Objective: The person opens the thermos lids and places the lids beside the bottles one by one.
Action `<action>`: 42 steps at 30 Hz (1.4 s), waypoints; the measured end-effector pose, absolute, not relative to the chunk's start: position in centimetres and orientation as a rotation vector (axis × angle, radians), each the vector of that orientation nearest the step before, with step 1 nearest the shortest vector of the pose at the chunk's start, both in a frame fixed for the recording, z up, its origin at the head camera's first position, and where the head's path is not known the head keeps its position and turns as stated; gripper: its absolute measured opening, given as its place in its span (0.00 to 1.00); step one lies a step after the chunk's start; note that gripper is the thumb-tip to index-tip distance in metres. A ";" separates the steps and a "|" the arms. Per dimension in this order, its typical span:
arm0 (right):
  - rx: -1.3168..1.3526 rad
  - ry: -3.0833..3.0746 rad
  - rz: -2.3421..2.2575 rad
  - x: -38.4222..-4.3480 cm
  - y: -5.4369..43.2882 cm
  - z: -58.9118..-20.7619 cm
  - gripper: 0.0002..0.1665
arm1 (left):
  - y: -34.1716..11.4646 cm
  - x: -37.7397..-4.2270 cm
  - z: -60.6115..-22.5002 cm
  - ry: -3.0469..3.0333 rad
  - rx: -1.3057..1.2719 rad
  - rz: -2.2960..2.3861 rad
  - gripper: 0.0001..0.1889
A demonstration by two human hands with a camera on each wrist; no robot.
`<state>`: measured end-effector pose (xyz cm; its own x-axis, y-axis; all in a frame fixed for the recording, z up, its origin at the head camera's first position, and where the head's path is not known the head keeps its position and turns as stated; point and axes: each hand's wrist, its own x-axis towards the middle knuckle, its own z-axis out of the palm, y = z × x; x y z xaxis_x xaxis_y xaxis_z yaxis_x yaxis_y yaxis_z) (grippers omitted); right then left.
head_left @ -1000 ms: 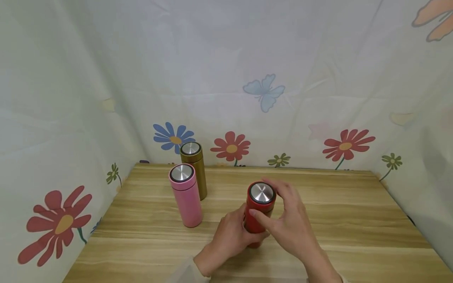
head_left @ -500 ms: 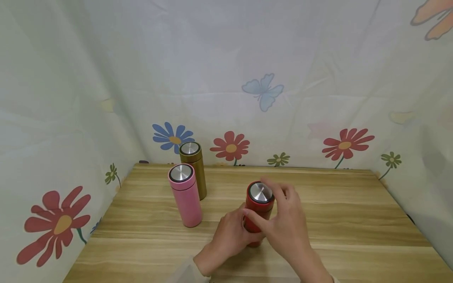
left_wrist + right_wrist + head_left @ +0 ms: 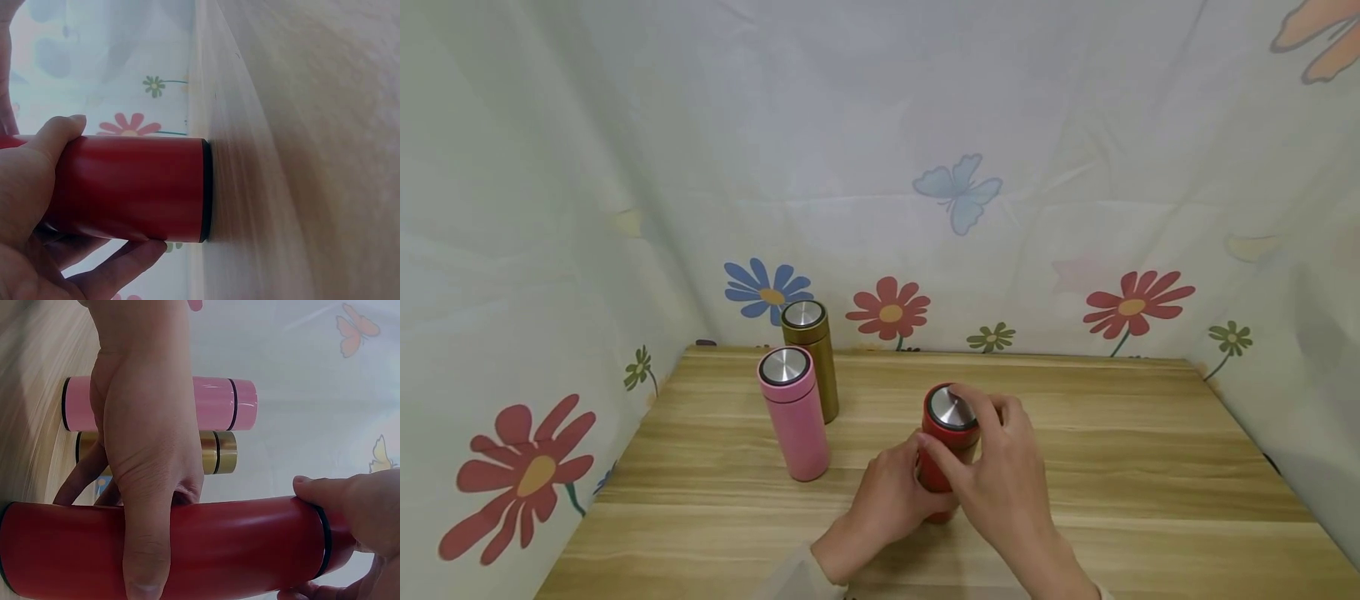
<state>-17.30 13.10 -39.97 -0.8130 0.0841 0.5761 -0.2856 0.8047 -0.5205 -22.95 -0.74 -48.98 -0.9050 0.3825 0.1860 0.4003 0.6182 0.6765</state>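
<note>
A red thermos bottle (image 3: 936, 475) with a silver disc on its lid stands upright on the wood-grain table. My left hand (image 3: 889, 493) wraps round the lower body, its thumb across the front in the right wrist view. In the left wrist view the black-rimmed base of the red thermos bottle (image 3: 137, 187) is down at the tabletop. My right hand (image 3: 1009, 471) holds the lid from the right, with the index finger reaching over the silver top and the thumb at the near side. The right wrist view shows a dark ring at the seam below the lid (image 3: 342, 540).
To the left stand a pink thermos bottle (image 3: 797, 433) and, just behind it, a gold thermos bottle (image 3: 824, 371), both capped and upright. The wood-grain table (image 3: 1150, 467) ends at a pale curtain (image 3: 850, 125) printed with flowers and butterflies.
My right hand has turned leftward round the lid, its thumb sliding left and its index finger moving onto the silver top. My left hand keeps its grip; the pink and gold bottles stay put.
</note>
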 end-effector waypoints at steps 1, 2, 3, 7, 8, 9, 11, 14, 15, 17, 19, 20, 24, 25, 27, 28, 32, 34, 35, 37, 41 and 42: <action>0.151 -2.392 0.823 -17.3 13.1 -40.0 0.41 | -0.8 -22.9 -49.0 -2.804 -0.678 -1.185 0.36; 0.153 -2.392 0.831 -17.3 13.1 -40.0 0.41 | -0.8 -22.9 -49.0 -2.802 -0.678 -1.187 0.36; 0.156 -2.393 0.838 -17.3 13.1 -40.0 0.41 | -0.8 -22.9 -49.0 -2.799 -0.679 -1.189 0.36; 0.168 -2.393 0.865 -17.3 13.2 -40.0 0.40 | -0.9 -23.0 -49.0 -2.787 -0.686 -1.202 0.35; 0.172 -2.393 0.870 -17.4 13.2 -40.0 0.40 | -0.9 -23.0 -49.0 -2.784 -0.687 -1.200 0.35; 0.178 -2.393 0.875 -17.4 13.2 -40.0 0.40 | -0.9 -23.0 -49.0 -2.781 -0.689 -1.198 0.34; 0.193 -2.393 0.888 -17.4 13.3 -39.9 0.40 | -0.8 -23.0 -49.0 -2.776 -0.692 -1.193 0.34; 0.222 -2.393 0.907 -17.4 13.5 -39.9 0.40 | -0.8 -23.1 -49.0 -2.774 -0.705 -1.188 0.35; 0.232 -2.395 0.917 -17.4 13.6 -39.8 0.40 | -0.8 -23.1 -49.0 -2.773 -0.710 -1.193 0.35; 0.253 -2.402 0.942 -17.4 13.7 -39.8 0.40 | -0.8 -23.2 -49.0 -2.775 -0.718 -1.207 0.36; 0.273 -2.414 0.972 -17.4 13.9 -39.7 0.40 | -0.9 -23.2 -49.0 -2.785 -0.718 -1.223 0.37; 0.284 -2.422 0.985 -17.4 14.0 -39.6 0.40 | -0.9 -23.2 -49.0 -2.787 -0.717 -1.233 0.37; 0.325 -2.458 1.031 -17.3 14.5 -39.4 0.40 | -0.9 -23.2 -48.9 -2.797 -0.716 -1.240 0.37; 0.335 -2.467 1.040 -17.3 14.6 -39.4 0.40 | -0.9 -23.2 -48.9 -2.791 -0.719 -1.243 0.37; 0.354 -2.479 1.055 -17.3 14.7 -39.3 0.40 | -0.9 -23.2 -49.0 -2.785 -0.720 -1.245 0.37; 0.362 -2.484 1.065 -17.3 14.8 -39.3 0.40 | -0.9 -23.2 -49.0 -2.783 -0.719 -1.244 0.37; 0.399 -2.492 1.091 -17.3 15.0 -39.2 0.40 | -1.0 -23.2 -49.0 -2.787 -0.709 -1.250 0.36; 0.413 -2.495 1.098 -17.2 15.1 -39.2 0.40 | -0.9 -23.2 -49.1 -2.793 -0.704 -1.247 0.37; 0.420 -2.497 1.100 -17.2 15.2 -39.2 0.40 | -0.9 -23.2 -49.1 -2.794 -0.704 -1.246 0.37; 0.431 -2.501 1.103 -17.2 15.2 -39.2 0.40 | -0.9 -23.3 -49.1 -2.791 -0.707 -1.240 0.37; 0.446 -2.506 1.118 -17.3 15.3 -39.2 0.40 | -0.9 -23.2 -49.1 -2.783 -0.705 -1.231 0.37; 0.448 -2.507 1.121 -17.3 15.3 -39.2 0.40 | -0.9 -23.2 -49.1 -2.782 -0.706 -1.233 0.37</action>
<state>-17.27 15.35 -39.22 -0.8860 -0.1389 0.4424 -0.4224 0.6355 -0.6464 -23.24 -0.91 -49.14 -0.8978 0.3954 0.1941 0.4094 0.5865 0.6989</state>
